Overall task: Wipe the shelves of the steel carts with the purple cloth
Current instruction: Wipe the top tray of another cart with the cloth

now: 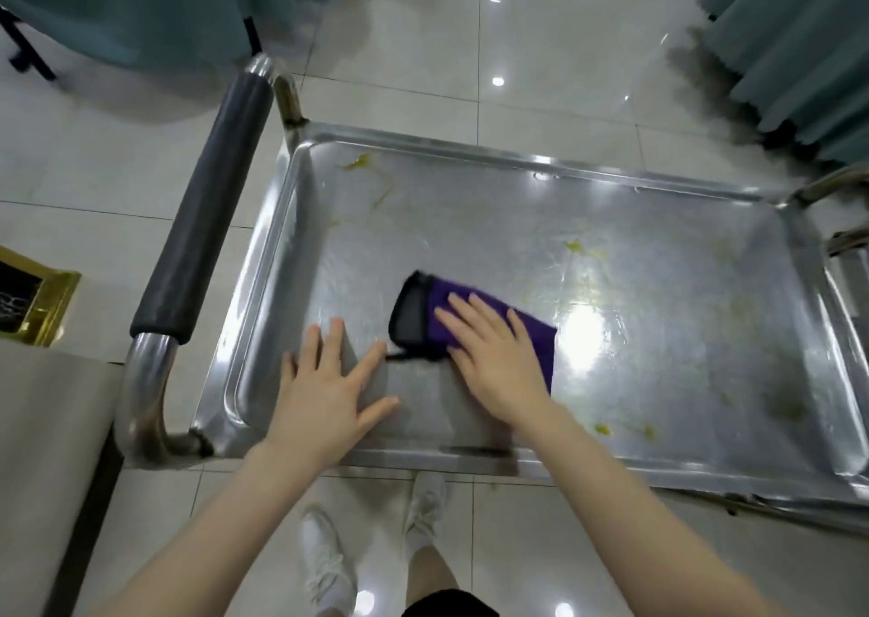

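Observation:
The steel cart's top shelf [658,334] fills the middle of the head view, smeared with yellowish stains at its far left, centre and right. A folded purple cloth [536,330] with a black edge lies on the shelf near the front. My right hand [493,358] presses flat on the cloth, fingers straight and spread. My left hand [324,395] lies flat on the bare steel just left of the cloth, fingers spread, holding nothing.
The cart's black padded handle [202,212] runs along the left end. Tables draped in teal cloth [809,52] stand at the back left and right. A gold-framed object [33,301] sits on the floor at left. My white shoes [329,565] stand on glossy tiles below.

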`<state>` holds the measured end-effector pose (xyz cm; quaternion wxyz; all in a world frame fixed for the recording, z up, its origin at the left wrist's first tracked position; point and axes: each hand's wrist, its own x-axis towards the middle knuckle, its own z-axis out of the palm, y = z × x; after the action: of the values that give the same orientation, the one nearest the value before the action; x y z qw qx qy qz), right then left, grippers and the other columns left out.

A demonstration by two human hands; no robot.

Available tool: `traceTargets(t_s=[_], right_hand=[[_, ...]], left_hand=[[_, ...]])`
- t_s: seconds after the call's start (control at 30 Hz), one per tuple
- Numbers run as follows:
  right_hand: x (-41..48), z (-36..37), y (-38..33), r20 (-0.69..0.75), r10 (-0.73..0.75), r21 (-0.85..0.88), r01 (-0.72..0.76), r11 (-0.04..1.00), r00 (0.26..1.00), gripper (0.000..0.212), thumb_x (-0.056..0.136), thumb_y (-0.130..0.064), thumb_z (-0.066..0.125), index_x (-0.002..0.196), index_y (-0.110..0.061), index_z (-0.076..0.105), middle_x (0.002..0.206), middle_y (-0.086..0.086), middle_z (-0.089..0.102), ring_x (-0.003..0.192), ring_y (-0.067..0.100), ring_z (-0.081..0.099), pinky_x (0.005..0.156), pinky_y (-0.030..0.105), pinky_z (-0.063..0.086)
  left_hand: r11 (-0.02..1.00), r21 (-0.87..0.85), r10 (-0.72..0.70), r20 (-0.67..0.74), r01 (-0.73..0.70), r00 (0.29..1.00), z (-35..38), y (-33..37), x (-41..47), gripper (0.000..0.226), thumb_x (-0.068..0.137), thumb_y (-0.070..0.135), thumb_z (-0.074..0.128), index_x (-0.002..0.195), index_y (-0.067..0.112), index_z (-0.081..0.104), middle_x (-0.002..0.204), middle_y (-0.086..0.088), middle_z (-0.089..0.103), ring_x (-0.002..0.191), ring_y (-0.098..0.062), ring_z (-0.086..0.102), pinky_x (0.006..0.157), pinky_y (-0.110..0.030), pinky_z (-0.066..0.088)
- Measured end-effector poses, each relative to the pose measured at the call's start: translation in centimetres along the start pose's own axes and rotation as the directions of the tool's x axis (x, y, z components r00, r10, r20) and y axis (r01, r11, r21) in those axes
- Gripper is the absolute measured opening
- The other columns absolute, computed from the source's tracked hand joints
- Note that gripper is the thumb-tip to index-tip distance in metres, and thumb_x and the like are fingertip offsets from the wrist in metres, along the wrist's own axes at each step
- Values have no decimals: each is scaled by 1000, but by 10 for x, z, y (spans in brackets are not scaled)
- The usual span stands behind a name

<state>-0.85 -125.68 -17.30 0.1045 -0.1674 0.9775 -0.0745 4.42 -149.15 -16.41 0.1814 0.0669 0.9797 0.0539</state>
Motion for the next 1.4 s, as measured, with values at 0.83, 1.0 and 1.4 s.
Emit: traceTargets(t_s=[0.83,1.0,1.4], right_hand=[[-48,-2,54,-34,118,28,-118,993,992,49,102,-35,34,150,-35,26,160,-13,18,148,11,10,118,48,11],[-130,7,63,67,-166,-20,168,986,984,55,95,-37,38,149,-37,29,157,-11,27,145,13,24,116,47,20],[-28,-8,88,-75,304,77,-298,951,950,48,102,-35,34,150,-35,28,158,-13,23,147,10,12,117,49,13]], left_hand=[[1000,-26,9,-101,-12,995,-27,56,30,48,92,38,53,137,23,46,153,-6,29,143,-28,21,112,-53,26],[983,-99,152,-39,-155,988,-20,91,46,48,98,26,40,145,25,34,155,0,26,139,-25,27,108,-47,32],[991,-54,115,-109,-121,987,-4,103,49,45,102,33,29,145,26,33,157,-10,18,141,-32,18,103,-54,31]])
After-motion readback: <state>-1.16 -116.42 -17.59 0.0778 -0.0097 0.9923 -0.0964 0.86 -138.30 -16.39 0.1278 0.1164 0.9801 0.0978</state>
